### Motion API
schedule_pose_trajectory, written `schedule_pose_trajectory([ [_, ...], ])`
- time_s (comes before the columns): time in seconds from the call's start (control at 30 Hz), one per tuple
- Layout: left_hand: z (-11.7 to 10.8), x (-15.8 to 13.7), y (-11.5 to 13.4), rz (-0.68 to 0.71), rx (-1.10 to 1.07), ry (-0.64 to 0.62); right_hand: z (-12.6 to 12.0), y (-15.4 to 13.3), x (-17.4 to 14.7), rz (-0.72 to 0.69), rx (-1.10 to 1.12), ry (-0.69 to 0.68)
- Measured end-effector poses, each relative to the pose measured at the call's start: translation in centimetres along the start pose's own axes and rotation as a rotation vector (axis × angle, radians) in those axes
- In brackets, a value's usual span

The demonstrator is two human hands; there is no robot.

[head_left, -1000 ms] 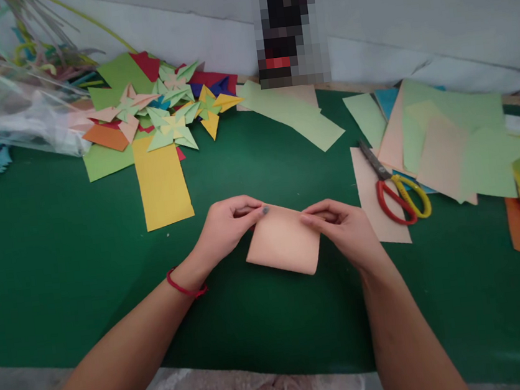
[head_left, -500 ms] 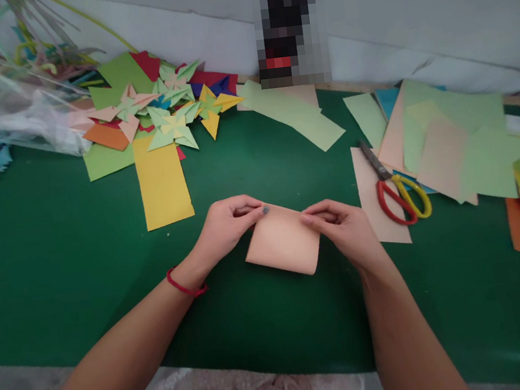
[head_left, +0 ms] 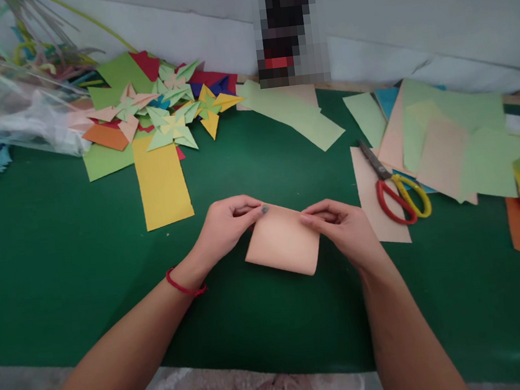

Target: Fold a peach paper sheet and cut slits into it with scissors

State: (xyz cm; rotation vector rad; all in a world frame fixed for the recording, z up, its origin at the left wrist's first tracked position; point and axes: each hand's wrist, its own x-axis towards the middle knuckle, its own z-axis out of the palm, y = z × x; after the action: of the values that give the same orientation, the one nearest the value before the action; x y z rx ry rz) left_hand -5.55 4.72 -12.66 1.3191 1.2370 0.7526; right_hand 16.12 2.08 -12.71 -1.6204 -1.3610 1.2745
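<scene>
A peach sheet of paper, bent over with a rounded near edge, is held between my two hands above the green table. My left hand pinches its far left corner between thumb and fingers. At the far right corner, the thumb and fingers of my right hand close on the same sheet. Scissors with one red and one yellow handle lie right of my right hand, on a peach paper strip. Left of my left hand lies a yellow paper rectangle.
Folded paper stars and coloured sheets pile up at the back left, beside a clear plastic bag. Pale green sheets overlap at the right. A wall stands behind the table. Something pixelated is against it.
</scene>
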Motion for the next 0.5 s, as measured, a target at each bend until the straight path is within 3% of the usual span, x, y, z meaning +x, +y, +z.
schedule_pose_trajectory([
  [0.5, 0.07, -0.01, 0.04, 0.011, 0.01, 0.016, -0.02, 0.2, 0.01, 0.004, 0.016, 0.003],
])
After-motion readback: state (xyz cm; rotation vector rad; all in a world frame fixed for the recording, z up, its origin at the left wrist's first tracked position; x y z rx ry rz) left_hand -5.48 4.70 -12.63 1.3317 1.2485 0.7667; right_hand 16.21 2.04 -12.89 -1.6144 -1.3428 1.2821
